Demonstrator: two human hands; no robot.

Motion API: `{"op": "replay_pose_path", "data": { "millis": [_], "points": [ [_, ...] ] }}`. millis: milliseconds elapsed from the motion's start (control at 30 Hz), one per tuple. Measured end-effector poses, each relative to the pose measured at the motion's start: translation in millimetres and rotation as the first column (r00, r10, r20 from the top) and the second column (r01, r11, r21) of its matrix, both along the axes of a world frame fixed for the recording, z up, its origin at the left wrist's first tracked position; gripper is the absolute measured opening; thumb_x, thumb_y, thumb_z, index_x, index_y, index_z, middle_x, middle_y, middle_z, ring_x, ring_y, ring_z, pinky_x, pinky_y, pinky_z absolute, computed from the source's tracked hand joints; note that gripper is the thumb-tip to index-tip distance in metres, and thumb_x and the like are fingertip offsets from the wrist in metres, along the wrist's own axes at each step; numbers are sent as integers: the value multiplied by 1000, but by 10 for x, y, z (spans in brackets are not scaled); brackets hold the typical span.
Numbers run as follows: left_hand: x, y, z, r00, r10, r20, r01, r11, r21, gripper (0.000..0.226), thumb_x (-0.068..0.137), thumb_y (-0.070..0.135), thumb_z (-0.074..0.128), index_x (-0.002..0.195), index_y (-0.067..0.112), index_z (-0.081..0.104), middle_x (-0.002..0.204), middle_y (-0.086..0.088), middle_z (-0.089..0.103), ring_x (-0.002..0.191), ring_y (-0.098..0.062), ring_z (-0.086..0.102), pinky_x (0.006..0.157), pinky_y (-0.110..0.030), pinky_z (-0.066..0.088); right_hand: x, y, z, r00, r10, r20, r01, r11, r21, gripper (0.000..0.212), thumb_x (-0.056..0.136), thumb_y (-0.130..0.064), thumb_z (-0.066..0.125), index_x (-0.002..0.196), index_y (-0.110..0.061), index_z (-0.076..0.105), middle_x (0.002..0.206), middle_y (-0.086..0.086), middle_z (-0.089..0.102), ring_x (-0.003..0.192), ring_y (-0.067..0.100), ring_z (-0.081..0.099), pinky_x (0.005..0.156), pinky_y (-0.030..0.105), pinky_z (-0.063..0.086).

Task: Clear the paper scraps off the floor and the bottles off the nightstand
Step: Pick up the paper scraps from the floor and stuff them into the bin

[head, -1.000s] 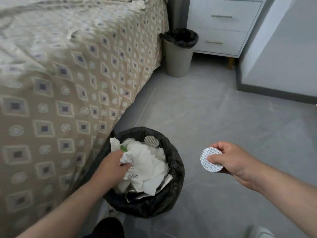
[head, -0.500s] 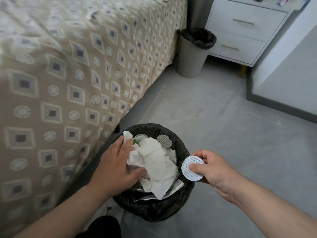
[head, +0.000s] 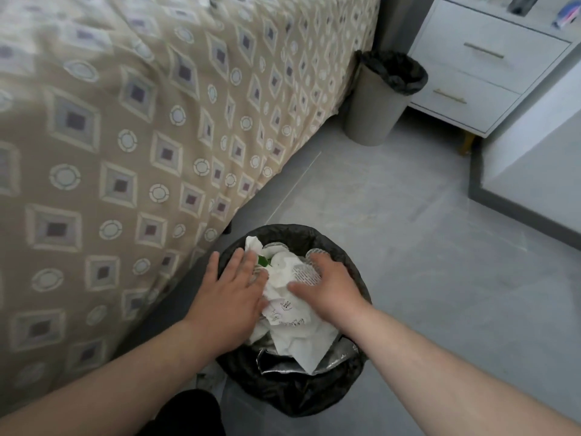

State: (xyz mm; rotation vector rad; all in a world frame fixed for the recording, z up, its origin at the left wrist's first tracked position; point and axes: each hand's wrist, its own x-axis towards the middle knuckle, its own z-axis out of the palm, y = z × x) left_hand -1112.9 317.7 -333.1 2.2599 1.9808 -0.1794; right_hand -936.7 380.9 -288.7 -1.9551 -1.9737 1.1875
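Observation:
A bin lined with a black bag stands on the grey floor by the bed, full of crumpled white paper. My left hand lies flat on the left side of the paper, fingers straight and spread, pressing it. My right hand presses a round white patterned disc onto the paper heap, with its fingers spread over it. Another round disc lies at the back of the bin. The white nightstand is at the top right, with blurred small items on its top.
The bed with a beige patterned cover fills the left side. A second grey bin with a black liner stands between bed and nightstand. A white wall with a dark skirting bounds the right. Grey floor lies between.
My right hand carried the round disc from beside the bin onto the paper heap. My left hand opened from gripping the paper to lying flat on it.

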Motion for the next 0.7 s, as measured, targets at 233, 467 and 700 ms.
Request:
{"op": "replay_pose_path", "data": {
  "millis": [233, 467, 700],
  "points": [
    [-53, 9, 10, 949, 229, 215, -238, 971, 19, 109, 61, 87, 21, 149, 30, -8, 157, -4, -22, 145, -24, -18, 116, -48, -1, -55, -200, -419, 932, 291, 218, -242, 944, -224, 109, 73, -66, 63, 151, -33, -5, 160, 6, -17, 148, 32, -10, 118, 44, 10],
    [-154, -179, -17, 728, 223, 648, -318, 948, 31, 80, 88, 52, 35, 151, 21, -3, 158, 10, -6, 141, 2, -10, 113, -20, 0, -131, -277, -377, 884, 351, 308, -277, 925, -259, 103, 81, -64, 54, 150, -31, -15, 157, 12, -27, 147, 37, -2, 118, 50, 15],
    [-180, -203, 37, 790, 188, 583, -264, 963, 46, 71, 85, 59, 23, 141, 19, 40, 158, 2, 19, 142, -4, 5, 114, -24, 6, 117, -534, 194, 878, 366, 308, -375, 926, -29, 94, 79, -71, 46, 151, -35, -3, 162, 3, -8, 148, 30, 9, 117, 44, 24]
  ]
}}
